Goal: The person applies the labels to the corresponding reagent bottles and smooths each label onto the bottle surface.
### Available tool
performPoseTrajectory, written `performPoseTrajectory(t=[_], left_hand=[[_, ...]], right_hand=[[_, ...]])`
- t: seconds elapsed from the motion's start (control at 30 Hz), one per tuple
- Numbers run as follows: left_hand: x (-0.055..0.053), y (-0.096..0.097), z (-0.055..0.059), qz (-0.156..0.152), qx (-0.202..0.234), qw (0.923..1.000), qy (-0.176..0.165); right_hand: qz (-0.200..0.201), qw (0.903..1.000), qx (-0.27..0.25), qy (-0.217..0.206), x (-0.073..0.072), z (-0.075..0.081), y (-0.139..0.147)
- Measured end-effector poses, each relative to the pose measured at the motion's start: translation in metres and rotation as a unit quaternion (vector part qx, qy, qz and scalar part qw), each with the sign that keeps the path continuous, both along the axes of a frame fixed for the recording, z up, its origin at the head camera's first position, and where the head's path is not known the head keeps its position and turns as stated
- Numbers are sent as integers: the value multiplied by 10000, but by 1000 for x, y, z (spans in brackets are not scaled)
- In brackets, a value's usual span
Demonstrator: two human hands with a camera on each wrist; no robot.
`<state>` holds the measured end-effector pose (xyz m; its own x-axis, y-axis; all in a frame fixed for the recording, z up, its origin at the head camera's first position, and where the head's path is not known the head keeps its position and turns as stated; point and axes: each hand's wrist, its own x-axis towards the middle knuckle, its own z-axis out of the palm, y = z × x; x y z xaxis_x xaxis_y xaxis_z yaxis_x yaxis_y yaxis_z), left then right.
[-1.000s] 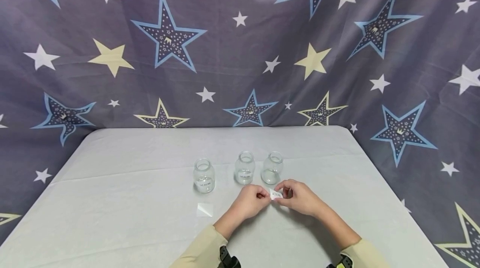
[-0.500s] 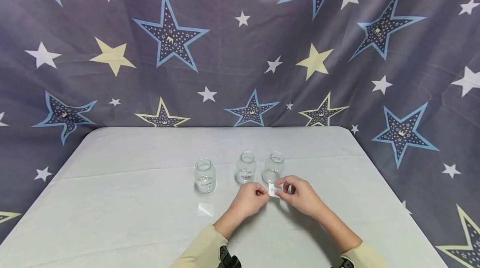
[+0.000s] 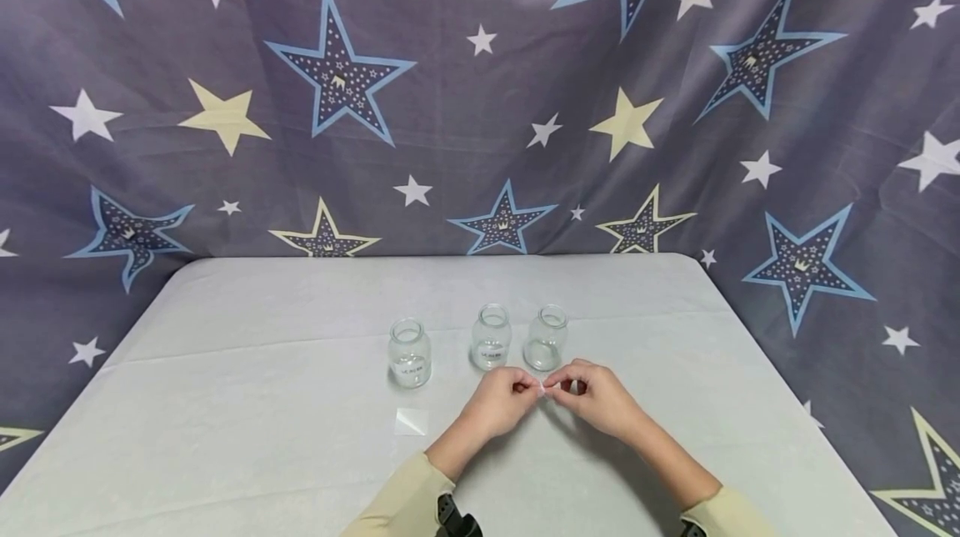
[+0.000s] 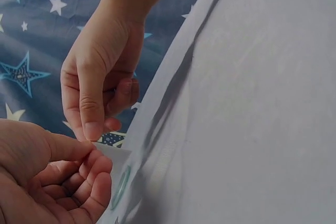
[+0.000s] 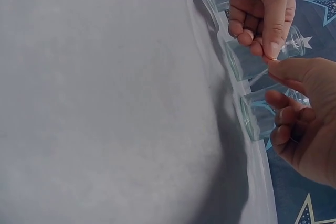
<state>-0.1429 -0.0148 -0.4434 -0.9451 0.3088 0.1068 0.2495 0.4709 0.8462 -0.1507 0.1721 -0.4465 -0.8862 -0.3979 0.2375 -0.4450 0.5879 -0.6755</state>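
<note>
Just in front of the right-hand glass jar [image 3: 546, 343], my left hand [image 3: 501, 400] and my right hand [image 3: 597, 397] meet at their fingertips. Both pinch a small white label [image 3: 542, 388], seen nearly edge-on in the head view. Its thin edge [image 5: 259, 76] shows between the hands in the right wrist view. The middle glass jar [image 3: 491, 335] and the left glass jar [image 3: 409, 353] each bear a white label with dark print on the lower front. No label is visible on the right-hand jar. All three jars stand upright without lids.
A small glossy, see-through square sheet [image 3: 411, 421] lies in front of the left jar. A pale cloth covers the table [image 3: 247, 404]. Behind it hangs a dark curtain [image 3: 450, 120] patterned with stars.
The label's printed face pointed toward the head camera earlier; now it is turned nearly edge-on. My right fingertips have shifted slightly left and closer to my left fingertips. The jars have not moved.
</note>
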Motion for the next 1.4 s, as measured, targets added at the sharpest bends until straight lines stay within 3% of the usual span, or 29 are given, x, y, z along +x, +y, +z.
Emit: performPoseTrajectory(t=[0.4, 0.7, 1.4], left_hand=[[1, 1, 2, -118, 196, 9992, -315], [1, 1, 1, -61, 49, 9999, -151], [3, 3, 2, 158, 248, 9995, -90]], right_hand=[[32, 9996, -55, -290, 2, 5, 1], [13, 9992, -90, -384, 2, 4, 0], [-1024, 9881, -699, -911, 1, 7, 0]])
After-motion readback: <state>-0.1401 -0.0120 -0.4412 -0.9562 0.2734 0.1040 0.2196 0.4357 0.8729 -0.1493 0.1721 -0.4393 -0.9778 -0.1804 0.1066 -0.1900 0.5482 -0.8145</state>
